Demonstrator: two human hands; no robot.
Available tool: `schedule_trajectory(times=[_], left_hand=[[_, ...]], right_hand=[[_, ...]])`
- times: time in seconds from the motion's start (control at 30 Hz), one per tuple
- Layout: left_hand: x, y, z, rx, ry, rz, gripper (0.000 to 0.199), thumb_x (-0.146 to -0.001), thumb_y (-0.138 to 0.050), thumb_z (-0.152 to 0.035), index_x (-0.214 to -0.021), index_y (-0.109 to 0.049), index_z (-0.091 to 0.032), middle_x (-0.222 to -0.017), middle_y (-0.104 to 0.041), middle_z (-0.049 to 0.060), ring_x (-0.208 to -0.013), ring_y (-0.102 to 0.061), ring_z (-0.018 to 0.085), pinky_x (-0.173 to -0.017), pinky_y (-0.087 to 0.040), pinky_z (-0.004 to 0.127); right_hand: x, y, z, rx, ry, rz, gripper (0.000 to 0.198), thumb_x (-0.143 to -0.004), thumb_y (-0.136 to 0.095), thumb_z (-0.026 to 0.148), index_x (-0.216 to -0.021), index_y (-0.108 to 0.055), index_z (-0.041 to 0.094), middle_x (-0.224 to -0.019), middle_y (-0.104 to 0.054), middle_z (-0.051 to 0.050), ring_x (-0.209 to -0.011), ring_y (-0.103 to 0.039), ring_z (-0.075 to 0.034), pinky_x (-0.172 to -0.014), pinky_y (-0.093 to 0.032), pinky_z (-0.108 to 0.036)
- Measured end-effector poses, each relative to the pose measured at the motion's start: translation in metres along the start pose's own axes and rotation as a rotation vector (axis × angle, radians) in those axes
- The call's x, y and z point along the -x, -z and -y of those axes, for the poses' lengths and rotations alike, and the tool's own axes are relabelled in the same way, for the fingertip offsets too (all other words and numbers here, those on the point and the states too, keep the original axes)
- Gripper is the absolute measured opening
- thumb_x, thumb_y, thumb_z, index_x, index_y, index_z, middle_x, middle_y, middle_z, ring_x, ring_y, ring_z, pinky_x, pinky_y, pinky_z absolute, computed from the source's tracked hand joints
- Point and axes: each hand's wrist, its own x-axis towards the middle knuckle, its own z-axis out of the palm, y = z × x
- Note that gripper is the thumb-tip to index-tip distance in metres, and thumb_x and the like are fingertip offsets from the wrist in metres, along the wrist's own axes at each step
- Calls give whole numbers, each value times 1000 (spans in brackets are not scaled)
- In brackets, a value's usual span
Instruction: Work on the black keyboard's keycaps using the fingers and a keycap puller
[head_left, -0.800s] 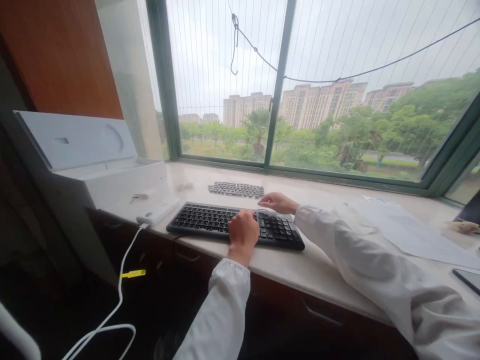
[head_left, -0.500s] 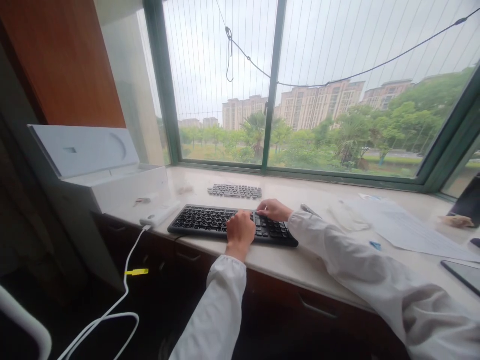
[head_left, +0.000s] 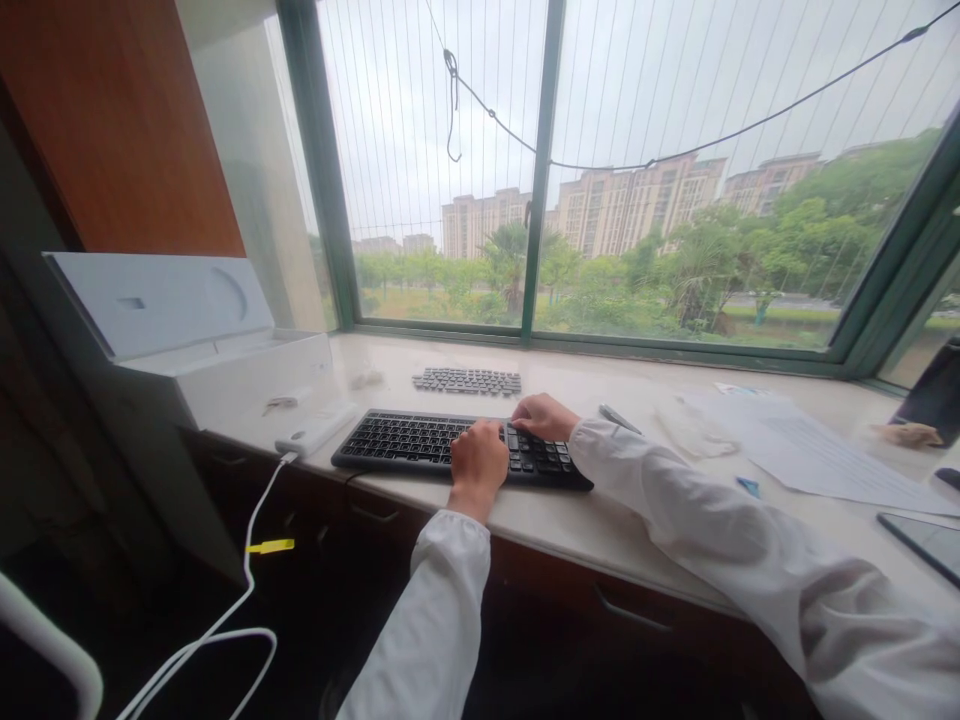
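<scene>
A black keyboard (head_left: 397,440) lies near the front edge of the white counter; across its left part, key positions look bare of caps. My left hand (head_left: 478,462) rests on the keyboard right of its middle, fingers curled closed, the fingertips hidden from me. Just beyond it, my right hand (head_left: 546,416) is over the upper right part of the keyboard, thumb and fingers drawn together; anything between them is too small to make out. Behind the keyboard, loose keycaps (head_left: 466,381) are laid out in rows.
An open white box (head_left: 247,365) stands at left. A white device (head_left: 311,432) with a cable (head_left: 247,570) sits at the front edge. To the right are a slim tool (head_left: 619,418), a blue scrap (head_left: 748,486), paper sheets (head_left: 832,450) and a dark-edged tablet-like device (head_left: 926,545).
The view has shifted very slightly. Both hands stay at the same places on the keyboard, with hardly any visible finger movement.
</scene>
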Motion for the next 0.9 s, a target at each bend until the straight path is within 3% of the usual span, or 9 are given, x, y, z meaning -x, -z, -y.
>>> schedule_trajectory(times=[0.17,0.33,0.57,0.73,0.9], left_hand=[[1,5,-2,-34,-2,69,42,-91,-31,-18,-116,-62,-31,-108,-64,8,-90,-63,20,-80,-46,31],[1,8,-4,-54,-30,119,47,-89,-32,-16,-123,-56,-38,-106,-63,7,-88,-63,20,-80,-46,32],[-2,5,-2,-45,-31,124,49,-88,-33,-16,-123,-56,-41,-104,-63,6,-88,-64,21,-80,-46,33],[-5,7,-4,-53,-10,168,46,-88,-35,-17,-122,-58,-39,-107,-64,7,-91,-63,21,-83,-45,33],[-5,7,-5,-65,-18,166,45,-88,-36,-16,-118,-60,-37,-107,-63,7,-90,-64,21,-82,-46,33]], right_hand=[[-1,2,4,38,-14,-44,15,-74,-62,23,-75,-76,19,-71,-72,-4,-69,-63,-16,-58,-40,-22],[-4,3,-7,-176,-92,-29,18,-67,-71,29,-80,-77,18,-72,-73,-3,-70,-64,-16,-60,-44,-20],[-10,2,-24,-355,-78,72,27,-67,-69,35,-82,-77,14,-61,-69,-2,-60,-60,-14,-53,-42,-20],[-15,-3,-23,-328,-140,54,23,-64,-69,30,-80,-77,14,-60,-69,-2,-62,-61,-15,-55,-43,-21],[-17,-5,-21,-257,-111,26,17,-63,-69,26,-76,-77,17,-69,-72,-2,-73,-63,-17,-61,-45,-21]])
